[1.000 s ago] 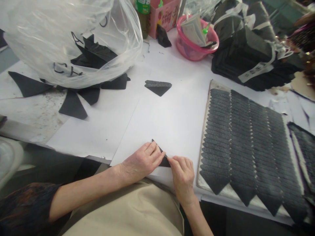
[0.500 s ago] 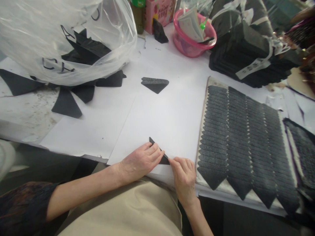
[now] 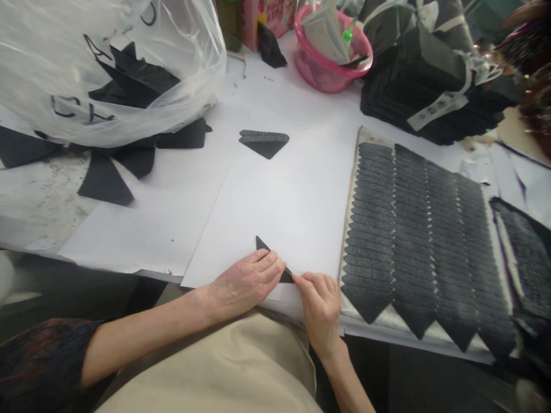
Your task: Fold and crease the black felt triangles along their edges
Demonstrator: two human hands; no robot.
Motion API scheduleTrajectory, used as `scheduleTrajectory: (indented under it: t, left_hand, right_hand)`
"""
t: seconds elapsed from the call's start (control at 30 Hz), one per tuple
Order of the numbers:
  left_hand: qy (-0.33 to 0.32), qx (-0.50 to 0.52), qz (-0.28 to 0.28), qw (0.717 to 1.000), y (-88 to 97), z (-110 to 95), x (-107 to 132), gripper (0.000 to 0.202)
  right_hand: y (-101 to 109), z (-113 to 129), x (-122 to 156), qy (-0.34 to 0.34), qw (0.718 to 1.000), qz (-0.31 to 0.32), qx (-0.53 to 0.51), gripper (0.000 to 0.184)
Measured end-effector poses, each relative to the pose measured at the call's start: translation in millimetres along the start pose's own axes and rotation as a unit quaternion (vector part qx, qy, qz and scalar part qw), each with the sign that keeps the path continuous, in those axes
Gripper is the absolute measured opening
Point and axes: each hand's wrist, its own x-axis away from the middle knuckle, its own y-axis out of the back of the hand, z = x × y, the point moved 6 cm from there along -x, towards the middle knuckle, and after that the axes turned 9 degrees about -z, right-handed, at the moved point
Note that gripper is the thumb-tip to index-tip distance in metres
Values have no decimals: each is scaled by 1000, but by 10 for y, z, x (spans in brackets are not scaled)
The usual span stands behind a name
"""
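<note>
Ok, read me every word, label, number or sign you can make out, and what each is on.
"CH", roughly: large dark strokes on the clear plastic bag; reading uncertain. An "A"-like mark sits above.
Pink box: lettering, too blurred to read.
Paper strip on the black bundle: characters, too blurred.
White paper: tiny marks, too small.

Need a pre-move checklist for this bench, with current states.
1. Left hand on the black piece: ok, fingers lie across it.
2. Right hand at that piece: ok, fingertips at its near right corner.
3. Whole piece visible: not ok, the left hand covers its middle.
4. Fold or edge beneath the fingers: cannot tell, hidden.
5. Second black piece apart from the hands: ok, farther up the white paper.
6. Plastic bag away from the hands: ok, upper left.
</note>
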Motion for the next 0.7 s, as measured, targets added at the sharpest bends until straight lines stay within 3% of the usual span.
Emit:
scheduleTrajectory:
  t: [0.5,0.7]
  left_hand:
    - [-4,-8,-2,1000,1,-72,-32,30]
    - [-11,23,-3,1000,-43,-95,-35,28]
  right_hand:
    - [38,14,32,16,999,2,27,19]
    - [42,-81,64,-62,998,-13,-5,12]
